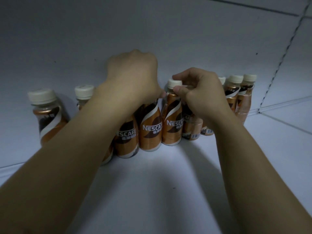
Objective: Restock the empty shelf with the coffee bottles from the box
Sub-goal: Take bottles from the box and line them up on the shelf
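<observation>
A row of small brown-and-orange plastic coffee bottles with cream caps point(150, 130) stands on the white shelf point(152, 183), by the back wall at 12 o'clock. The right hand point(200, 93) pinches the neck of one middle bottle point(173, 119). The left hand point(133, 78) is curled over the bottle at its 9 o'clock; I cannot tell if it grips.
</observation>
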